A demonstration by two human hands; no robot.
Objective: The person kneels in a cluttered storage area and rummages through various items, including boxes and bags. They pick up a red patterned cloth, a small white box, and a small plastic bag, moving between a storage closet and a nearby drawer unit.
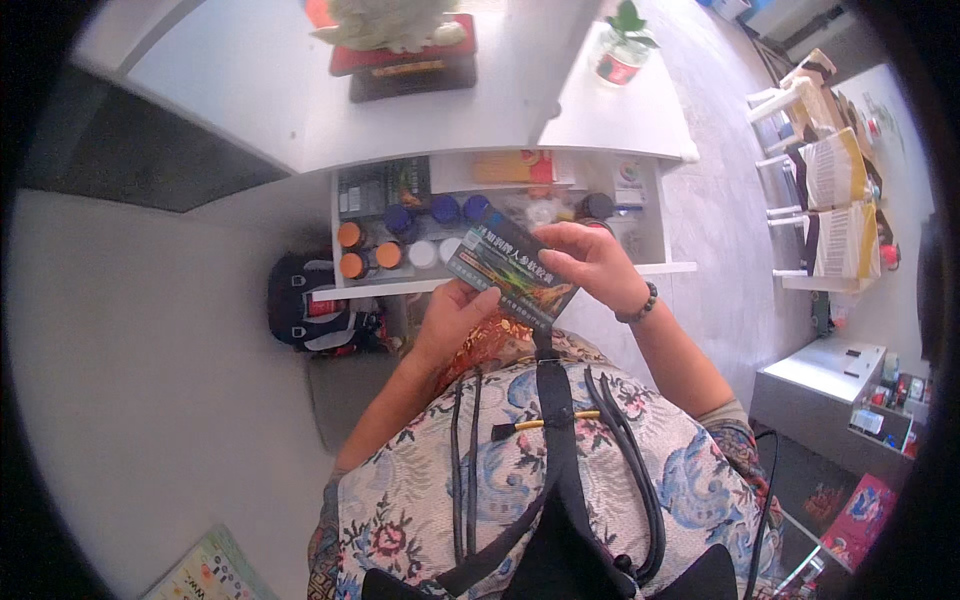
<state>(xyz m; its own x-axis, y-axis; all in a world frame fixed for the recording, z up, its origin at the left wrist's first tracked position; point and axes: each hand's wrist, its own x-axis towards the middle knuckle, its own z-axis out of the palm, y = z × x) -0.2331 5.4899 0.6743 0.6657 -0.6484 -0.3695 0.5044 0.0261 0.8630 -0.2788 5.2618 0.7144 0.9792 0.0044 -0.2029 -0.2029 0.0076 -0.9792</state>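
Observation:
A dark carton with a green plant picture and printed writing is tilted between my two hands. My left hand grips its lower left edge, thumb on the front. At the upper right edge, my right hand holds it with thumb and fingers; a beaded bracelet circles that wrist. Beyond the carton an open white drawer holds several bottles. Some have orange caps, some blue caps, others white caps. Another dark carton lies at the drawer's back left. The held carton hides part of the drawer.
Above the drawer, a white cabinet top bears a pale figurine on a red and dark base, and a plant in a jar. A dark backpack sits under the drawer's left end. White-legged chairs stand at right.

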